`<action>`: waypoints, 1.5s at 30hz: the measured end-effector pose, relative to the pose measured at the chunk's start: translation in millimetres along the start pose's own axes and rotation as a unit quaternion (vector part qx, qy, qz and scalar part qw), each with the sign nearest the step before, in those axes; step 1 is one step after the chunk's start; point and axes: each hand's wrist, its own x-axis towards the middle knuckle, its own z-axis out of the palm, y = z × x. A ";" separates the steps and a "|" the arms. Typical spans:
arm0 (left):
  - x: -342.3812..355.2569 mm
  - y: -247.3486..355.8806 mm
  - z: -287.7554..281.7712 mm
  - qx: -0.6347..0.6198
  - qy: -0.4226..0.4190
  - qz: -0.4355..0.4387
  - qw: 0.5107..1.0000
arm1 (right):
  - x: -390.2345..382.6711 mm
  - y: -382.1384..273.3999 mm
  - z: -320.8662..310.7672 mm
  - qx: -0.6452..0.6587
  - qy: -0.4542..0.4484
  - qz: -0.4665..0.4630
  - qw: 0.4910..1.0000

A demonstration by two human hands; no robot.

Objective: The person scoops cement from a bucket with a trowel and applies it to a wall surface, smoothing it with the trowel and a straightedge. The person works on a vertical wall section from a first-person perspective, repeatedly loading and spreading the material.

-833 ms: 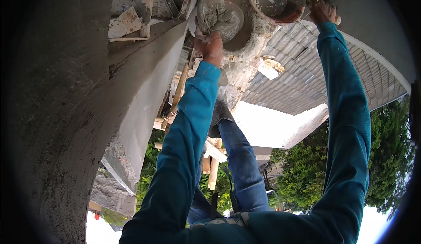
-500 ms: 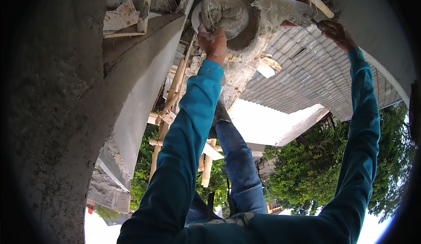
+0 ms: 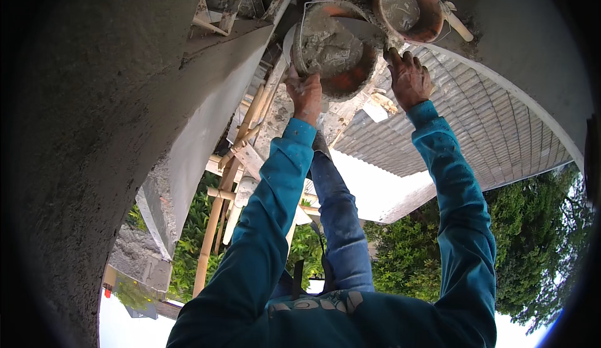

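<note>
A mortar bucket with a reddish inside stands below my hands, its wire handle raised at the far left. Wet grey mortar fills much of it. My left hand is closed on the near rim, the thumb at the left; some of its fingers are hidden. My right hand is wrapped round a trowel, whose handle is mostly covered by the fingers. The wide grey trowel blade reaches leftward over the bucket's right side. A pale curved edge shows behind the bucket's left side; its kind is unclear.
A smaller reddish bucket of grey mix stands at the far right, beside a light wooden handle. Plastered wall rises at the left. Bamboo poles, a tiled roof and trees lie below.
My right hand has swung left with the trowel, bringing its blade from right of the bucket to over it. My left hand and the bucket sit slightly lower in view.
</note>
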 end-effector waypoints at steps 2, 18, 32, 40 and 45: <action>-31.6 15.2 -11.8 0.022 0.015 0.077 0.997 | -23.9 -54.4 13.3 0.031 -0.012 0.014 0.999; -274.9 185.5 -207.7 0.051 0.146 0.095 0.983 | -202.7 -272.5 -103.4 0.152 -0.010 -0.125 0.980; -418.8 232.3 -332.3 0.016 0.267 0.137 0.954 | -314.8 -421.2 -155.4 0.036 -0.031 -0.275 0.960; -501.0 263.2 -362.2 0.021 0.303 0.242 0.921 | -336.7 -516.0 -170.4 -0.066 -0.173 -0.344 0.920; -545.9 281.8 -408.4 -0.072 0.255 0.217 0.940 | -364.2 -552.1 -184.9 -0.010 -0.269 -0.373 0.888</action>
